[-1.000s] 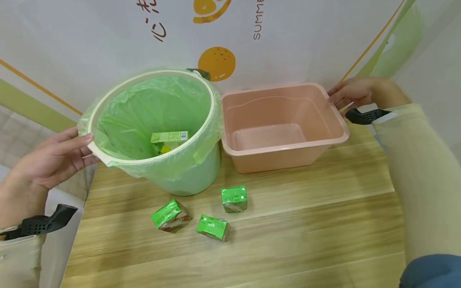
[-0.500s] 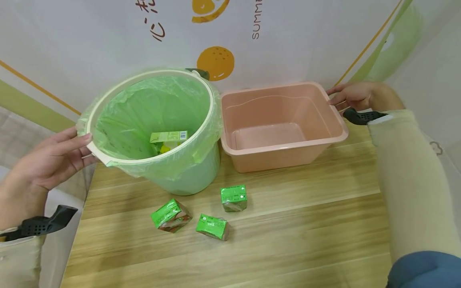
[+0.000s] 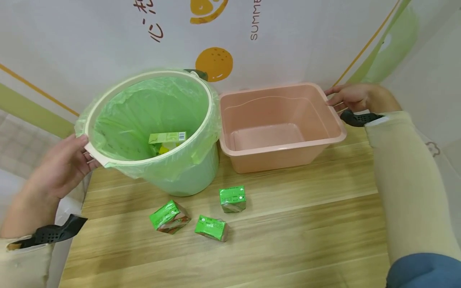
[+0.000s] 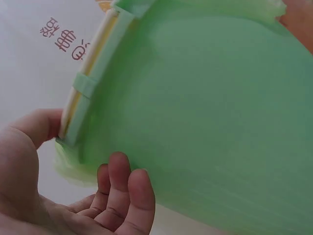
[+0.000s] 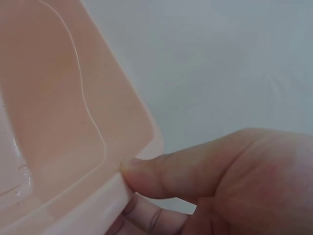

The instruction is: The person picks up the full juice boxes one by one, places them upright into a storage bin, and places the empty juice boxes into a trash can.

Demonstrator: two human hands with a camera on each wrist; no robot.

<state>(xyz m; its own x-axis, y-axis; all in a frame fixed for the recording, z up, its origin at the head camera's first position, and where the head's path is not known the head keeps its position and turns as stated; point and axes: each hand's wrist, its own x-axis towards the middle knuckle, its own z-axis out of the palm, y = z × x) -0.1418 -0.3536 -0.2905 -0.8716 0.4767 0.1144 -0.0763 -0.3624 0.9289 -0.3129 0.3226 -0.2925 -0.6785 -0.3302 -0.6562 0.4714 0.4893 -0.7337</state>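
- lined bucket [image 3: 199, 180] was pinched by left hand [image 3: 61, 166], pink tub [image 3: 270, 161] by right hand [image 3: 354, 97]
- green-topped cartons [image 3: 232, 199] could've been bumped if either got dragged forward

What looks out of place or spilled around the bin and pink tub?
Nothing spilled or damaged stands out. The only slightly untidy spot is the three green-topped cartons on the table, turned at different angles in front of the bin. The pink tub beside it looks normal.
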